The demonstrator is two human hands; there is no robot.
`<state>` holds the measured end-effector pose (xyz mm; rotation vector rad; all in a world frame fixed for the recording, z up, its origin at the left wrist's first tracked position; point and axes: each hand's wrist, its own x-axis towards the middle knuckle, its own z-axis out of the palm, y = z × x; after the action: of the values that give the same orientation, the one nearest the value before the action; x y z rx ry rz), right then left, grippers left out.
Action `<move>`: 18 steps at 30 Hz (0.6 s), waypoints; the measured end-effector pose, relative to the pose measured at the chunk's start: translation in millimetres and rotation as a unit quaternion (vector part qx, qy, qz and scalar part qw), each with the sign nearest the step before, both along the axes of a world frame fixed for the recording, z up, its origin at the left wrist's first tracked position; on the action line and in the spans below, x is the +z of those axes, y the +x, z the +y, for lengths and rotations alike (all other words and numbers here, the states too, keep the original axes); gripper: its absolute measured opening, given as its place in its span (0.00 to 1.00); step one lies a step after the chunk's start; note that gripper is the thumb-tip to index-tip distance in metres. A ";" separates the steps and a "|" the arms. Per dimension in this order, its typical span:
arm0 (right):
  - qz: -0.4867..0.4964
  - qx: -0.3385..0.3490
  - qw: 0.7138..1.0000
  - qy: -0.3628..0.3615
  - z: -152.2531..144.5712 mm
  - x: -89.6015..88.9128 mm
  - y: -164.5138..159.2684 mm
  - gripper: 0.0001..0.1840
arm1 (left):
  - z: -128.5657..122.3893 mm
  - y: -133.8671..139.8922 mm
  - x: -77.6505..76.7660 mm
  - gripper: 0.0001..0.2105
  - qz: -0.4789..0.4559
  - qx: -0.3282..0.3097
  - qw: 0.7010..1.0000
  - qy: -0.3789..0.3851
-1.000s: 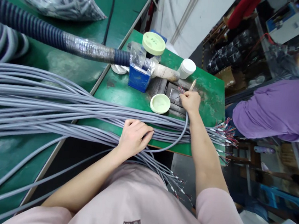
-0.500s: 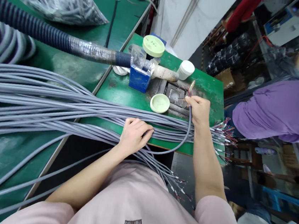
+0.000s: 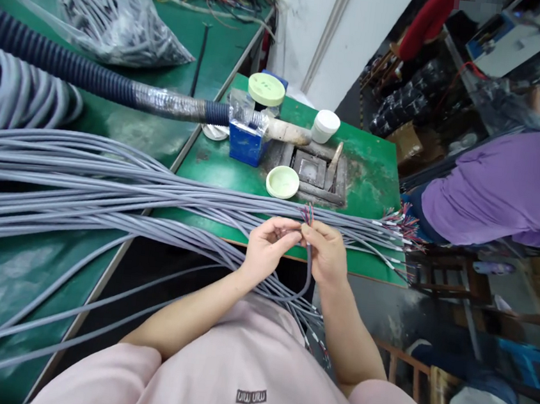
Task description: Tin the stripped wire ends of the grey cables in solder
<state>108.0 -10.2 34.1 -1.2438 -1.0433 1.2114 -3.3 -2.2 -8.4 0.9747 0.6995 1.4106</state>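
The right hand [image 3: 329,254] has its grip closed on a round, grey-jacketed cable [image 3: 309,272] close to its stripped end, where a tuft of thin red, blue and other coloured wires [image 3: 307,214] fans upward between the hands. The left hand [image 3: 265,250] meets it there, thumb and forefinger close together beside the wires; whether this grip pinches a strand cannot be told.

The cable should be light, its jacket springy yet firm enough to hold, while the bare-ended wires look soft and easily bent or splayed. The surest hold is probably on the jacket just below the tuft, with fingertips alone for single wires.

The held end is above the near edge of the green counter [image 3: 374,174], its length curving down towards the person. Just beyond lies a long bundle of similar grey cables [image 3: 194,189]; farther out are a shallow pale-green round dish [image 3: 282,181] and a square dark-metal fixture [image 3: 309,169].
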 end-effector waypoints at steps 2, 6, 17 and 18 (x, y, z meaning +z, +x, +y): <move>0.019 0.006 1.000 -0.002 -3.8 -3.0 -1.2 0.16 | -1.3 5.6 1.8 0.09 -0.029 0.029 0.999 -0.004; 0.029 0.042 0.999 0.004 -16.5 -14.5 2.8 0.09 | 3.6 -0.2 1.8 0.05 0.029 0.115 0.992 0.044; 0.038 -0.052 0.997 0.031 -41.8 -32.8 0.6 0.22 | -5.5 3.2 -9.5 0.15 0.035 0.014 0.999 0.030; 0.031 -0.057 0.997 0.033 -43.8 -32.1 0.7 0.23 | -6.6 2.5 -9.5 0.16 0.018 -0.048 0.999 0.000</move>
<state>108.7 -54.0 2.0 -1.1917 -0.9472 1.1136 -0.8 -8.8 -17.8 1.0220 0.6719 1.3123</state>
